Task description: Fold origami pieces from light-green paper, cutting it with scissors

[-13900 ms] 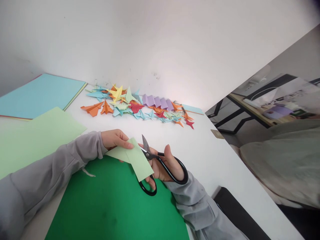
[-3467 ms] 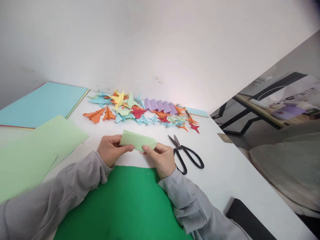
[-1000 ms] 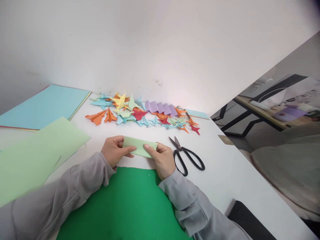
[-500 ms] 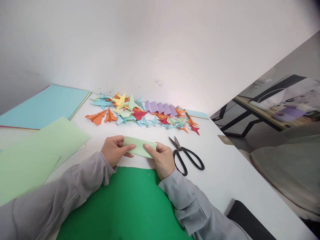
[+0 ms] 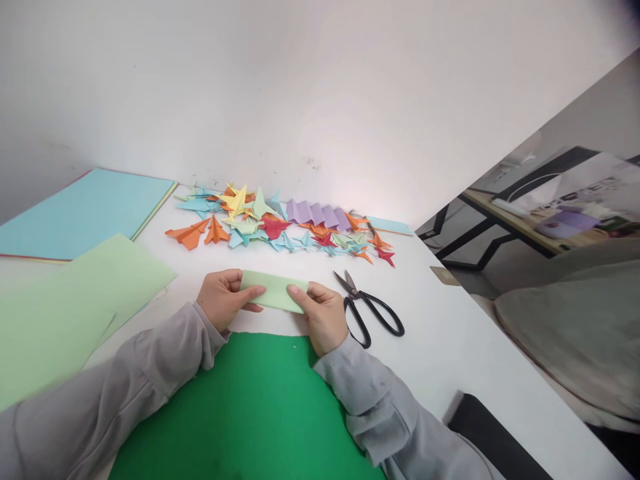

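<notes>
1. The left hand (image 5: 220, 300) pinches the left end of the light-green paper strip (image 5: 275, 290), thumb flat on its face and pointing right, fingers curled behind and below it.
2. The right hand (image 5: 327, 317) grips the strip's other end; its thumb slants up and left across the paper, the fingers bent behind.
3. The two thumb tips point toward each other, apart, with bare paper between them.
4. Both forearms, in grey sleeves (image 5: 165, 353), reach in from the lower corners and converge on the strip, which tilts slightly down to the right.
5. The strip is held at the middle of the view, just beyond the far edge of the dark-green sheet (image 5: 245, 413).
6. Black-handled scissors (image 5: 357, 293) lie on the white table (image 5: 425, 333) just beside the right hand, blades parted and pointing away.
7. Pale-green sheets (image 5: 55, 333) lie left of the left hand, overlapping the light-blue sheet (image 5: 95, 213).
8. Folded paper planes (image 5: 240, 200) and a pleated purple paper (image 5: 317, 215) lie beyond the hands, near the wall (image 5: 250, 93).
</notes>
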{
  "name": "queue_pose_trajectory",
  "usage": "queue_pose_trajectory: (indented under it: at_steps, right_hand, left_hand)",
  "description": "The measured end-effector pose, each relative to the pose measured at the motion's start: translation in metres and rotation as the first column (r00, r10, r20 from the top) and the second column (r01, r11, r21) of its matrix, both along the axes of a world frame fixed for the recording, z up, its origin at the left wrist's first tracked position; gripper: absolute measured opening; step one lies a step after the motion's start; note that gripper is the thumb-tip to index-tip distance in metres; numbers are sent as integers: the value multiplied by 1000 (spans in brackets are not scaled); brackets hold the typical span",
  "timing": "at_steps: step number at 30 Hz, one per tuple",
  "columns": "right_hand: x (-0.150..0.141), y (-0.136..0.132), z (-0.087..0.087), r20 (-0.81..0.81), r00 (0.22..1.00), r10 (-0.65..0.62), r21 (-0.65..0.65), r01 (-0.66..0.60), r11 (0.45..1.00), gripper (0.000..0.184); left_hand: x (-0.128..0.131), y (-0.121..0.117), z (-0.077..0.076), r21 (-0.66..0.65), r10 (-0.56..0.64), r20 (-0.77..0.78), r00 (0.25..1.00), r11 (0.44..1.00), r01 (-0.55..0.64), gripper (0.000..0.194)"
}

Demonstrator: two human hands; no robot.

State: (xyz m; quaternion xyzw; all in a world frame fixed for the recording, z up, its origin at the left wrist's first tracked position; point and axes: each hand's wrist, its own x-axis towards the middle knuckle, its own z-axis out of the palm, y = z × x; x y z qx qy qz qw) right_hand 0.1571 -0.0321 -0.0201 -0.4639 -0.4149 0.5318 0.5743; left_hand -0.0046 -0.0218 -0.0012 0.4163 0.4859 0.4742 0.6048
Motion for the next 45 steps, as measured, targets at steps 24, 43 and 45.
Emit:
queue_pose_trajectory:
  at_steps: [24, 43, 45]
  right_hand:
    - [0, 0, 0, 135, 990, -37, -1, 38, 999, 39]
    - [-1, -1, 3, 136, 989, -63, 36, 59, 998, 45]
    - [-1, -1, 3, 128, 990, -60, 26, 57, 998, 38]
  left_hand:
    - [1, -1, 2, 1, 10, -16, 1000, 1000, -10, 32]
    - [1, 0, 2, 2, 17, -11, 1000, 1000, -17, 31]
    - [1, 0, 2, -5, 12, -10, 1000, 1000, -12, 33]
